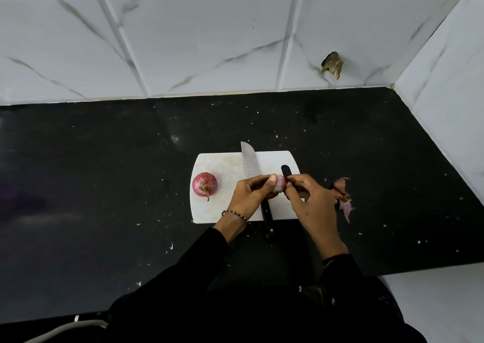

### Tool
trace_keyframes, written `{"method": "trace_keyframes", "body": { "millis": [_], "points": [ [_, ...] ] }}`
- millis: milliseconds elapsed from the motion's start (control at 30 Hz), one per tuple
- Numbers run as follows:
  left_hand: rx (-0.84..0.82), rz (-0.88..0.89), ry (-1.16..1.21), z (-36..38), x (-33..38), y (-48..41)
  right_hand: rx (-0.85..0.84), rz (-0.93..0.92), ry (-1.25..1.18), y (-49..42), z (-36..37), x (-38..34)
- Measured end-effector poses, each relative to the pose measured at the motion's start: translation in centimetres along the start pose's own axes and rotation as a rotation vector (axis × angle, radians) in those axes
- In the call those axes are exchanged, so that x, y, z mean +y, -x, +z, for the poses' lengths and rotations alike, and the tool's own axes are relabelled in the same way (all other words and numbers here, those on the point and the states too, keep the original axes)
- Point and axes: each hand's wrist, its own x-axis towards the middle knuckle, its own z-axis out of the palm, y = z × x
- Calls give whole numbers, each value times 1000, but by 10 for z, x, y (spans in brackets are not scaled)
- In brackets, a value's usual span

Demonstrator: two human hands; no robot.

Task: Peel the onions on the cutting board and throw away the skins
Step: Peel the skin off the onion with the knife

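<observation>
Spanning the middle of the frame, a black speckled countertop [104,172] is backed by marble-look wall tiles [196,41]. At centre a white cutting board [225,164] is laid. On its left end an unpeeled red onion [204,185] is set, tufted end up. A knife [250,164] is laid across the board, long axis top to bottom, tip toward the tiles. Over it a second onion [280,183] is gripped by the left hand [250,193] and pinched by the right hand [311,201]. Skins [343,198] are strewn just right of the board.
</observation>
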Motion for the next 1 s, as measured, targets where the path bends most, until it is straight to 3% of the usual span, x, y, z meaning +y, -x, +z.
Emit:
{"method": "trace_keyframes", "body": {
  "millis": [233,433,600,733,1000],
  "points": [
    [44,-130,139,-1,6,0,-91,-18,-110,1,0,2],
    [67,-151,-9,0,11,2,-179,-97,-74,3,2,2],
    [35,-80,-179,-4,9,4,-143,69,-164,6,0,-6],
    [10,87,-288,-12,2,0,-98,166,-240,6,1,-1],
    [-113,155,-301,-14,-4,0,-87,180,-268,6,1,8]
  ]
}}
